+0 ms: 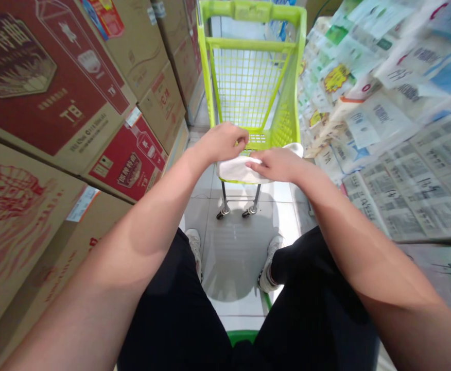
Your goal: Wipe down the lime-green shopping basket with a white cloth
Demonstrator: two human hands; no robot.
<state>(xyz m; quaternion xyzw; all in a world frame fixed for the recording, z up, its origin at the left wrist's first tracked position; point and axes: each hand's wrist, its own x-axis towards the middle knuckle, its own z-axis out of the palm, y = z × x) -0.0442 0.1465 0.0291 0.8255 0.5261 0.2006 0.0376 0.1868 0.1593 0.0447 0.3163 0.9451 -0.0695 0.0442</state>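
Note:
A lime-green shopping cart [248, 77] stands on the white tiled floor straight ahead, its basket showing nothing inside. A white cloth [235, 169] is draped over the cart's near rim. My left hand [225, 141] pinches the cloth's upper left part with curled fingers. My right hand [274, 165] lies flat on top of the cloth, fingers pointing left, pressing it against the rim. Both forearms reach forward from a seated or crouched position; my knees in black trousers are below.
Stacked cardboard cartons [55, 103] with red printing wall off the left side. Shelves covered with newspaper sheets [395, 129] line the right. The aisle between is narrow. My white shoes [270, 263] rest on the floor tiles [237, 252] behind the cart's wheels [221, 212].

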